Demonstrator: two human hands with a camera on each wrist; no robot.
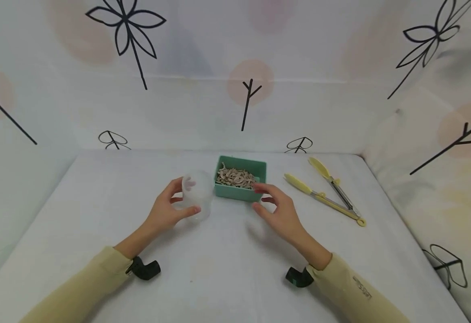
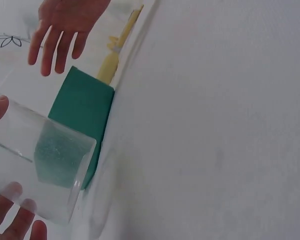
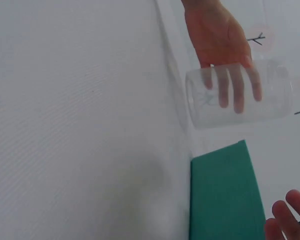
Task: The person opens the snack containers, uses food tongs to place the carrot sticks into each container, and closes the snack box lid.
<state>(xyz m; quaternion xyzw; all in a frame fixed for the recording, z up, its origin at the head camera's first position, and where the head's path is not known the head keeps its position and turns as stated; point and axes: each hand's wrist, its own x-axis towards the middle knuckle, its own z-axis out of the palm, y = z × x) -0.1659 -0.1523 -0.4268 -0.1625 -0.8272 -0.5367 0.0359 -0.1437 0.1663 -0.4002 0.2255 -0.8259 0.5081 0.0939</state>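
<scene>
My left hand grips a clear cup, thumb on one side and fingers on the other. In the left wrist view the see-through cup overlaps the green box. That green rectangular box stands just right of the cup and contains a heap of small greyish-brown dried pieces. At the box's near right corner is my right hand, its fingers loosely bent and apart, with nothing held. The right wrist view shows the left fingers through the wall of the cup.
Yellow-tipped tongs lie spread on the white tabletop, right of the box. Patterned fabric walls rise behind the table and at both sides. Each wrist carries a black camera mount.
</scene>
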